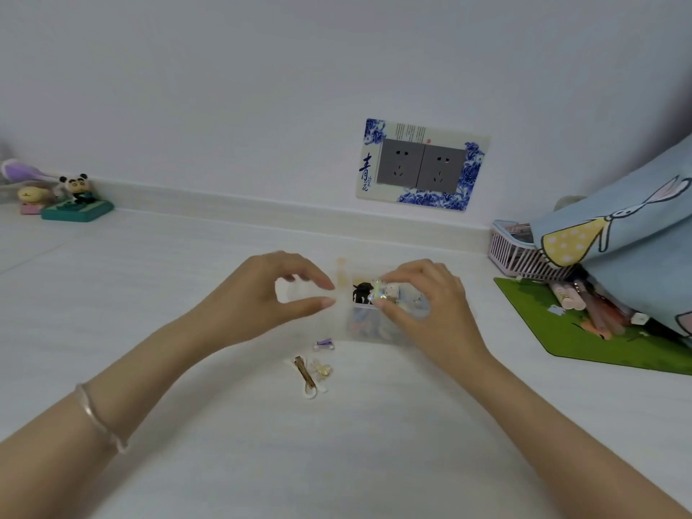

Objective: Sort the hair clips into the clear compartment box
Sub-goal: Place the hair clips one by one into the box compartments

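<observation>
The clear compartment box sits on the white desk between my hands, holding a black clip and several pale ones. My right hand pinches a shiny iridescent clip over the box's back compartments. My left hand curls at the box's left end, thumb and forefinger touching its clear edge or lid. In front of the box lie a small purple clip, a gold bar clip on a white bow and a pale yellow flower clip.
A green mat with pens and tubes lies at the right, under a blue printed cloth bag and a pink basket. Panda figurines stand at the back left. A wall socket is behind the box.
</observation>
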